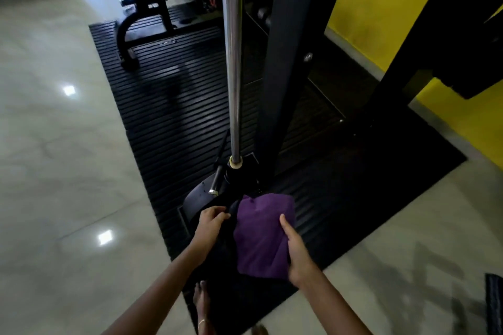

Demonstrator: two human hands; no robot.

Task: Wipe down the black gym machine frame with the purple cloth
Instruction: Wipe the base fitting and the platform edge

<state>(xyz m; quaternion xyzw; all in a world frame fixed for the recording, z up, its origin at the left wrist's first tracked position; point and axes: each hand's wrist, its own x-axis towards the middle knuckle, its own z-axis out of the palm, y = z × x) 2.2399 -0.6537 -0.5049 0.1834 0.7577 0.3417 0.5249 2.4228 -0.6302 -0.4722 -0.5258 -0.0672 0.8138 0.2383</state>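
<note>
So, biggest thing first: pale tiled floor (54, 158) with a ribbed black mat (177, 106) on it, yellow wall (381, 8) off to the right. On the mat stands the frame (288, 62), a tall black upright, with a chrome pole (234, 62) rising just in front of it from a dark base.

Down low, near the foot of that pole, is the cloth (262, 236). It's purple, folded into a thick pad and draped over a dark part of the machine I can't really make out. The right hand (296, 253) grips the cloth's right edge, thumb on top, fingers hidden behind it. The left hand (211, 221) sits just beside the cloth, fingers curled toward the dark part; whether it's actually pinching anything, I can't tell.

Handling-wise the cloth looks soft and light, so it'll flop and unfold if held by a corner. I'd keep it bunched as a pad under the palm. The frame looks rigid and heavy, so it should take firm pressure.
</note>
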